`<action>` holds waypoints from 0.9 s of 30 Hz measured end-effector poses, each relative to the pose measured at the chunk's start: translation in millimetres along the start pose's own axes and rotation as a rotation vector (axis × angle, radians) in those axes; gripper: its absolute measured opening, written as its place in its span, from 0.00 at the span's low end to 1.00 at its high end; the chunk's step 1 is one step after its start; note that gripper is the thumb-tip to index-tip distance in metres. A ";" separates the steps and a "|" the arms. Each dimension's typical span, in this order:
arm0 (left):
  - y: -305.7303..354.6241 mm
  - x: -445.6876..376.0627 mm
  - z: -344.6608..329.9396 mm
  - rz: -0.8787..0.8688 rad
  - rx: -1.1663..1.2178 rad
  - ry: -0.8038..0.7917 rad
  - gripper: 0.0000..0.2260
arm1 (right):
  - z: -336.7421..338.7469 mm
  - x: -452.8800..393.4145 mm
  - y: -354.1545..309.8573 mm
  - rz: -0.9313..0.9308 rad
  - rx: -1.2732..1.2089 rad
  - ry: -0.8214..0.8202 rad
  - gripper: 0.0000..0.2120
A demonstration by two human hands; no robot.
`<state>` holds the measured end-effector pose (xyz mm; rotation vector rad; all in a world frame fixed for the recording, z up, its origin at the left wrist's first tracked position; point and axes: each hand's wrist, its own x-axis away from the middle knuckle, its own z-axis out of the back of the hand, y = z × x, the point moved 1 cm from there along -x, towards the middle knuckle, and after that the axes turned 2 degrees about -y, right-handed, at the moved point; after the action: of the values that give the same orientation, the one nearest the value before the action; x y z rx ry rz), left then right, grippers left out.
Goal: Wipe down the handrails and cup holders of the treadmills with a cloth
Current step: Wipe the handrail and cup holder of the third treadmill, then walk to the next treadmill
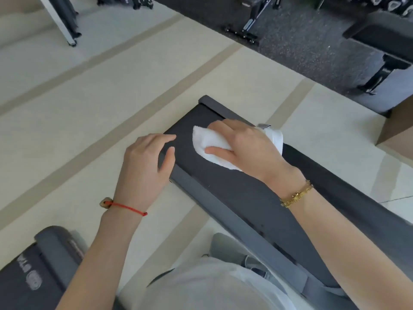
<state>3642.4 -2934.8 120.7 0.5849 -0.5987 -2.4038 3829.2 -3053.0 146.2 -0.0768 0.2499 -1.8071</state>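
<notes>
A dark treadmill deck [241, 198] runs from the picture's middle down to the lower right, with grey side rails [223, 211]. My right hand [243, 146] presses a folded white cloth [207, 144] flat on the black belt near the deck's far end. My left hand [145, 166] rests with fingers apart on the left edge of the deck beside the cloth and holds nothing. No handrail or cup holder is visible.
A second treadmill's end [42, 271] lies at the lower left. Pale tiled floor [89, 108] surrounds the decks. Black rubber flooring [301, 41] with gym benches and machine feet lies beyond, at the top. A brown panel [397, 130] stands at the right.
</notes>
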 end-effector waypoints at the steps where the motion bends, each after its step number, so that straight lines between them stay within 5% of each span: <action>1: -8.9 5.3 5.0 0.036 -0.012 0.016 0.12 | -5.7 -7.2 -7.7 0.024 -0.019 -0.015 0.19; 12: -103.4 23.6 34.4 0.369 -0.069 0.067 0.11 | -71.7 -107.2 -62.4 0.174 -0.270 -0.154 0.20; 27: -255.4 -126.2 104.4 0.590 -0.101 0.209 0.11 | -95.9 -359.6 -96.1 0.247 -0.313 -0.182 0.23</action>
<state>3569.3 -2641.0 101.2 0.5194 -0.4733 -1.7825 3810.1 -2671.6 101.8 -0.4124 0.3925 -1.4933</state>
